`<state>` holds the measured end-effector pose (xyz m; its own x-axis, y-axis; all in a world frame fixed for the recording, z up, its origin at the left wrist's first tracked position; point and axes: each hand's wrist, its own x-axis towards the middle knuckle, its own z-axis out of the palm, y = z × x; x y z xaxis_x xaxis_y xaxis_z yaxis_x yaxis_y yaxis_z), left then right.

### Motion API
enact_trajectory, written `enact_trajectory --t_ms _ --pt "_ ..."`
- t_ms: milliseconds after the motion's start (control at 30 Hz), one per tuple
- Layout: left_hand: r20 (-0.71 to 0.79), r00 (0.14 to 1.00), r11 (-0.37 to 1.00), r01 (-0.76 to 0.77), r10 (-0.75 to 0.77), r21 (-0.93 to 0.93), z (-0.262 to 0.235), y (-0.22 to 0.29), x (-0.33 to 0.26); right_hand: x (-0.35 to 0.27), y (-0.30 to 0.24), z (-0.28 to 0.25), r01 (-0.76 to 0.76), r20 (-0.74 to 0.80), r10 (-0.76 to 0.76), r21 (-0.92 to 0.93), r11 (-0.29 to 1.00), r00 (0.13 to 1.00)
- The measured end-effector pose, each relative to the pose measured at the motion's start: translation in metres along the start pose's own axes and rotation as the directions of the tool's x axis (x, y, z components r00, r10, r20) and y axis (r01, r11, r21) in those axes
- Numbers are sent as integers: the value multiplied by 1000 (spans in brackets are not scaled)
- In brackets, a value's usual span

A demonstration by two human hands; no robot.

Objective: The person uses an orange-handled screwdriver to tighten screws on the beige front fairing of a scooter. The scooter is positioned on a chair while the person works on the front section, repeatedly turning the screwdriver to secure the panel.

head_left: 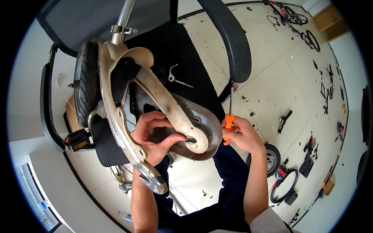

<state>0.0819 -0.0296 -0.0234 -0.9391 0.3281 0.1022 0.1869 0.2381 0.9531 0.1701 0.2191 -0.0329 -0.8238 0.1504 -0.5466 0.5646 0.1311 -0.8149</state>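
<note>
A worn beige metal frame (108, 73) of a small wheeled vehicle, perhaps a folding bike, stands tilted before me on a black chair seat. My left hand (153, 136) reaches past its near rail and grips a flat frame arm (171, 103). The thumb tip lies at the slot in the arm's rounded end; the curled fingertips are partly hidden beside the arm. Around that end curves a grey metal guard (211, 145). To the right, my right hand (244, 136) is closed round the orange handle of a screwdriver (229, 119), its shaft pointing up.
A quick-release skewer (179, 81) lies on the seat. The chair's armrest (237, 50) rises beyond my right hand. A black tyre (86, 83) and a pedal (79, 140) are at the left. On the floor lie a small wheel (273, 159), a bicycle (289, 15) and several loose parts.
</note>
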Motion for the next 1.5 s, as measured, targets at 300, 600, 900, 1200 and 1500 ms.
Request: enact_trajectory --t_ms 300,600,900,1200,1500 --pt "-32 999 1000 -1 0 -14 3 3 -2 3 -1 6 -20 -51 22 42 999 998" --pt "-57 995 991 -70 77 118 6 1 -4 3 -6 8 -45 -71 46 5 999 996" --pt "-59 979 962 -182 198 206 8 -4 -5 2 -9 10 -63 -81 63 -8 998 995" --pt "-21 970 945 -231 242 232 4 2 -4 5 -2 7 -81 -52 83 46 996 995" --pt "-3 969 943 -240 247 230 2 5 -5 4 -4 9 -86 -63 87 18 996 994"
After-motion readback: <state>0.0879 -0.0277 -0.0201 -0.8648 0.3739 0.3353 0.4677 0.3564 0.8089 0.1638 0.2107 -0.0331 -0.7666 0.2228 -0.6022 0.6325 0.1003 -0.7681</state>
